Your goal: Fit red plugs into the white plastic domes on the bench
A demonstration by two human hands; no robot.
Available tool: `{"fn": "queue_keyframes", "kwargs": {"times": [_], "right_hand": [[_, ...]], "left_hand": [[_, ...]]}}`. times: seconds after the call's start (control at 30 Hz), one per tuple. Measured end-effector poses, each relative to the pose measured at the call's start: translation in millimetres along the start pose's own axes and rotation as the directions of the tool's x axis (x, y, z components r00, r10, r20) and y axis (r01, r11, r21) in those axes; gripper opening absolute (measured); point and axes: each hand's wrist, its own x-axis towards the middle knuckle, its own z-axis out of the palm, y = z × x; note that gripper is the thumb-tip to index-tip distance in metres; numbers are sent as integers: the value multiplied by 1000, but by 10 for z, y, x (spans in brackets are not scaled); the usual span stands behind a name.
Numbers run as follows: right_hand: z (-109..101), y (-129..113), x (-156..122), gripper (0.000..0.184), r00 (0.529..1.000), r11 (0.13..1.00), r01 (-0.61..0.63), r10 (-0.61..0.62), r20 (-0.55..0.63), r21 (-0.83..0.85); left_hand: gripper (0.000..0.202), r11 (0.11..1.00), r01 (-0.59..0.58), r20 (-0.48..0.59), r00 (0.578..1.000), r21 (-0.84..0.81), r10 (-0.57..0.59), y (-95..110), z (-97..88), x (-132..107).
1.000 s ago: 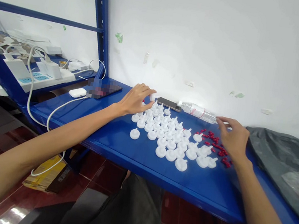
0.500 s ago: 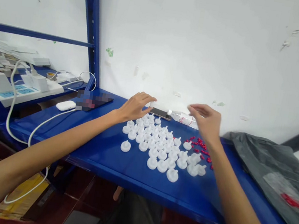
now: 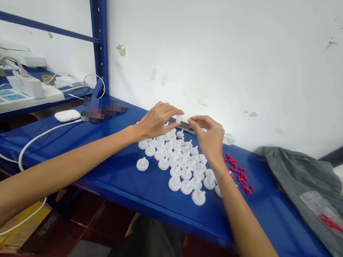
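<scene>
Student: Reading from left to right, what has just changed?

Instructor: The left hand [image 3: 156, 119] keeps a white part [image 3: 178, 118] pinched between thumb and forefinger, raised at the back of the counter [image 3: 113, 175] above the spread of similar white pieces [image 3: 182, 163]. The right hand [image 3: 208, 135], a second ago at the end of the bottle [image 3: 228, 139], has crossed leftward; its fingertips are now near the held part, apart from it. The two hands thus face each other, placing the part within reach of both.

Student: What does the right grip contain?

Instructor: That cannot be told; the fingertips nearly meet, and too little shows between them. Farther right lie loose red pieces [image 3: 242, 175].

Student: Is any writing legible?

Instructor: None. At left, the power strip [image 3: 15, 97] shows blue socket panels but no readable lettering. At centre, any label on the bottle is hidden behind the right hand. At right, the clear packet [image 3: 315, 203] on the grey bag [image 3: 296, 173] bears no readable print.
</scene>
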Motion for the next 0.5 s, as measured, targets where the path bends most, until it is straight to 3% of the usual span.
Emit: {"fn": "queue_keyframes", "kwargs": {"times": [0.2, 0.3, 0.5], "right_hand": [[7, 61, 26, 27, 988, 953, -134, 106, 115, 272], [15, 48, 29, 29, 985, 943, -143, 107, 132, 302], [-66, 23, 49, 26, 993, 970, -41, 13, 118, 241]], "left_hand": [[25, 999, -37, 35, 999, -17, 37, 118, 42, -17], [26, 999, -32, 18, 999, -18, 33, 113, 43, -26], [30, 999, -46, -27, 999, -17, 45, 121, 47, -5]]}}
